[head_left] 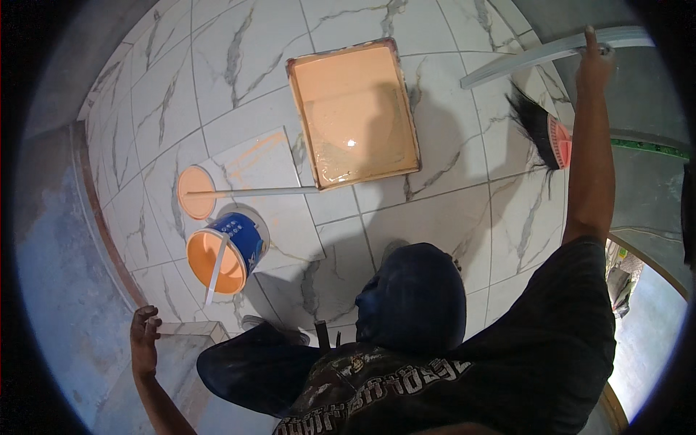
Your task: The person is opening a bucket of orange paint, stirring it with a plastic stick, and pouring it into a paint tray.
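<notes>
At the upper right, my right hand (594, 67) is wrapped round a long pale-grey bar (522, 65), one finger pointing along or over it. The bar's near-left end meets the tiled floor. My left hand (145, 337) is raised at the lower left beside the blue-stained wall, fingers loosely bent and apart, holding nothing. Nearest to it stands a blue bucket (246, 235) of peach paint, with a flat white stick (218, 268) across its mouth. Farther off, a rectangular tray (317, 156) holds wet peach paint.
A paint-smeared lid (196, 181) lies behind the bucket; a thin stick (254, 192) reaches from it to the tray. Under them is a loose tile (290, 235). A black-bristled broom (540, 134) with a green handle lies right. A low step (196, 330) stands lower left.
</notes>
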`<state>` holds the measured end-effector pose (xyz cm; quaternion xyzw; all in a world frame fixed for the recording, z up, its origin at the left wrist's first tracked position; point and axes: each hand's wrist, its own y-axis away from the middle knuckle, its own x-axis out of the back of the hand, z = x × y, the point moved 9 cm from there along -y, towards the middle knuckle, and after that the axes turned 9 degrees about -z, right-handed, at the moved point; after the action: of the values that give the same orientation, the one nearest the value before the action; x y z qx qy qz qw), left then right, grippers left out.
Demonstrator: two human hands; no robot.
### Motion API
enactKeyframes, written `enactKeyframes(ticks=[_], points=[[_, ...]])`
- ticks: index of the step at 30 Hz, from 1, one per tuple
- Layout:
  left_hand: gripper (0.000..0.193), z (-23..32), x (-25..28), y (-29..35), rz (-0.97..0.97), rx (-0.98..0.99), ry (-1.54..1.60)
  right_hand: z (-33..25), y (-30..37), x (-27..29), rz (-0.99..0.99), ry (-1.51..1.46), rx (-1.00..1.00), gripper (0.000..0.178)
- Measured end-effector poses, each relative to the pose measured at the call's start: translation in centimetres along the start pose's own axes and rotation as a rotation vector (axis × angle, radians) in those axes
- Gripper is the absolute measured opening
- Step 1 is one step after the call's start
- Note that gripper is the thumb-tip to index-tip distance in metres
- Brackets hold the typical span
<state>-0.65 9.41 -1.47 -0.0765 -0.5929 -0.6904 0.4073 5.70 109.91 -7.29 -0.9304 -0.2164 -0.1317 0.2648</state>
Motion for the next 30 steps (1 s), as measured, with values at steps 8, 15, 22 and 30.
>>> enactKeyframes(ticks=[8,15,22,30], points=[[0.048,-2.4,0.2,0.9,0.011,-0.035,0.094,-2.3,0.3,-1.0,0.236,-0.214,-0.082,0.042],[0.046,-4.1,3.0,-1.5,0.044,-0.141,0.119,-10.2,6.4,2.3,0.318,-0.133,-0.047,0.041],[0.048,-0.9,6.9,-5.4,-0.043,-0.428,0.103,-19.5,15.5,10.1,0.315,0.363,0.015,0.021],[0.036,2.5,7.3,-4.6,-0.206,-0.701,0.239,-31.2,34.5,18.1,-0.034,0.479,-0.364,0.029]])
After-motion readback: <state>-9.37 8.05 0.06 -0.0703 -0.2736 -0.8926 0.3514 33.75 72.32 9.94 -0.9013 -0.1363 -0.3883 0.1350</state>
